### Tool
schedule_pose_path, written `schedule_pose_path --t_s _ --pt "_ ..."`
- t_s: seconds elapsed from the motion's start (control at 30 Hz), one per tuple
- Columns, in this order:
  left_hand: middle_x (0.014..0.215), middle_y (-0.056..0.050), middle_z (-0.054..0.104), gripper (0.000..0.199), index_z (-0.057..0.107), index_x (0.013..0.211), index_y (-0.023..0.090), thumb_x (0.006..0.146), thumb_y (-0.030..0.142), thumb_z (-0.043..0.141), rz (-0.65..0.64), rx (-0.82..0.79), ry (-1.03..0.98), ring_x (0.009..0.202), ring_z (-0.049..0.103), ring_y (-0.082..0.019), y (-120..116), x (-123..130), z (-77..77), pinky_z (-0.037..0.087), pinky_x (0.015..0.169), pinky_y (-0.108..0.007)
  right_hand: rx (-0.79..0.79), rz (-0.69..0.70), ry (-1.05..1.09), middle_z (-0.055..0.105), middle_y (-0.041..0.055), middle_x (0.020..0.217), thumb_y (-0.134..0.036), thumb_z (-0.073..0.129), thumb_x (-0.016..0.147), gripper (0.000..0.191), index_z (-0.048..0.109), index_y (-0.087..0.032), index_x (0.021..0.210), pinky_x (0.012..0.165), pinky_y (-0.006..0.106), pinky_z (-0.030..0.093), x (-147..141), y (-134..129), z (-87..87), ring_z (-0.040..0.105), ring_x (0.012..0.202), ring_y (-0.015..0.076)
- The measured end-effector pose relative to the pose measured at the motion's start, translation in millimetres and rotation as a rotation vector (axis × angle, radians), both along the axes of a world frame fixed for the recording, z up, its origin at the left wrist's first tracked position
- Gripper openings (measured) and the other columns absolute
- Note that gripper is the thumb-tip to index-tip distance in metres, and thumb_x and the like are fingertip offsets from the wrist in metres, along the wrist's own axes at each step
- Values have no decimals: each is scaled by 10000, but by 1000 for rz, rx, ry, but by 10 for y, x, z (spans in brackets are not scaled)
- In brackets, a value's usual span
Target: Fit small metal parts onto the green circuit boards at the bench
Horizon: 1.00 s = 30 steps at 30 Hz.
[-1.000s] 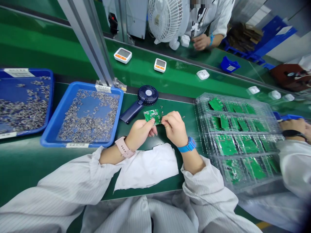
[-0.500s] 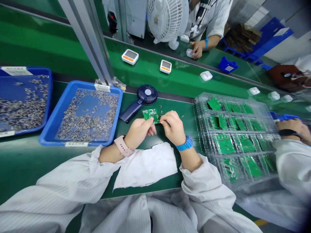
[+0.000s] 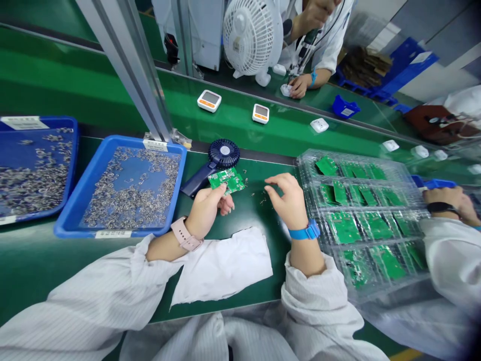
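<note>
Left hand (image 3: pixel 206 210) grips a green circuit board (image 3: pixel 227 180) between thumb and fingers, holding it up near the far edge of the green bench mat (image 3: pixel 248 220). From this view, the board overlaps the end of a navy handheld fan (image 3: pixel 221 158) lying just behind it. Right hand (image 3: pixel 288 200) is open and empty, its fingers loosely curved, and it hovers a little to the right of the board near a few tiny metal parts (image 3: pixel 263 198) scattered on the mat. Both forearms reach in from the near edge in white striped sleeves (image 3: pixel 93 296), with a pink watch (image 3: pixel 187 236) on the left wrist and a blue watch (image 3: pixel 305 231) on the right.

A white sheet (image 3: pixel 221 265) lies between the forearms, under the left wrist's side. Along the left edge of the bench sit two blue trays (image 3: pixel 120 190) heaped with small metal pieces. Filling the right edge, a clear plastic tray stack (image 3: pixel 361 215) holds rows of green boards, and a co-worker's hand (image 3: pixel 445 198), with a black watch on its wrist, rests at the stack's far side. Beyond the bench, an aluminium post (image 3: pixel 128 65) rises beside a green conveyor belt (image 3: pixel 225 130) carrying white devices with small screens (image 3: pixel 209 101).
</note>
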State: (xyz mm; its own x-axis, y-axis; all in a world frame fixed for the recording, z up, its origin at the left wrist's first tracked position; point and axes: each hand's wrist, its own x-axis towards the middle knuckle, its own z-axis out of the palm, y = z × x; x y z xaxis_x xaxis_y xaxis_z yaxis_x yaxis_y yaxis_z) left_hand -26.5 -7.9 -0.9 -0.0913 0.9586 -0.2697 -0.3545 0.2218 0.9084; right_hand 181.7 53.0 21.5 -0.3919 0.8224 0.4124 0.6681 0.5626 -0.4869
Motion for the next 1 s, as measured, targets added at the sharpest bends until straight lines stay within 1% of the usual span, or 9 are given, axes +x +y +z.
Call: schedule_pose_path --t_s 0.17,0.27,0.4,0.5,0.57,0.63,0.8,0.93,1.0 --pt "478 -43 571 449 616 501 133 859 396 546 13 3 -19 437 512 -100 2 11 21 388 437 -207 -72 102 -235 650 69 916 -189 659 869 98 696 -199 959 852 406 470 -124 6 -180 570 898 239" --pt "488 -44 578 447 619 504 133 864 388 541 7 14 -20 441 513 -99 -1 12 20 391 441 -208 -104 117 -272 658 67 910 -170 621 891 85 696 -207 907 847 396 465 -172 4 -229 565 893 233" --pt "487 -43 575 460 620 507 133 872 398 532 -7 17 -8 443 512 -98 -5 9 10 393 448 -208 -104 84 -233 673 64 938 -172 580 916 114 681 -215 886 862 395 459 -171 -3 -199 577 912 233" --pt "490 -41 574 462 621 513 133 874 407 531 -13 12 -3 446 511 -97 -7 6 7 395 454 -208 -129 57 -213 677 56 952 -174 572 918 114 670 -221 954 857 386 464 -158 -10 -163 596 915 230" --pt "491 -40 575 462 620 517 133 870 418 535 -14 9 -2 449 511 -97 -9 5 9 395 457 -209 -149 37 -183 677 52 944 -158 562 914 158 658 -218 1024 839 373 472 -141 -9 -144 608 904 221" --pt "492 -40 574 463 619 519 132 864 433 543 -14 10 2 450 509 -97 -10 5 14 393 458 -210 -134 29 -170 680 54 955 -145 556 909 181 659 -218 1038 838 373 469 -114 -5 -126 608 913 219" --pt "489 -39 570 465 616 521 134 856 449 544 -23 14 12 452 503 -98 -10 3 23 391 462 -217 -60 84 -273 687 49 973 -170 606 889 129 699 -239 945 833 399 434 -62 -18 -71 584 926 231" --pt "494 -40 574 462 615 524 140 853 454 537 -28 15 29 458 503 -101 -11 -1 8 393 468 -225 -63 75 -321 691 44 943 -164 632 870 128 699 -238 949 788 390 418 -53 -49 -38 570 892 229" --pt "492 -41 575 465 619 529 138 850 467 543 -37 14 32 460 504 -103 -14 -2 -1 392 470 -227 -65 117 -329 690 45 954 -148 628 873 153 702 -243 967 797 389 418 -47 -54 -39 562 898 224"
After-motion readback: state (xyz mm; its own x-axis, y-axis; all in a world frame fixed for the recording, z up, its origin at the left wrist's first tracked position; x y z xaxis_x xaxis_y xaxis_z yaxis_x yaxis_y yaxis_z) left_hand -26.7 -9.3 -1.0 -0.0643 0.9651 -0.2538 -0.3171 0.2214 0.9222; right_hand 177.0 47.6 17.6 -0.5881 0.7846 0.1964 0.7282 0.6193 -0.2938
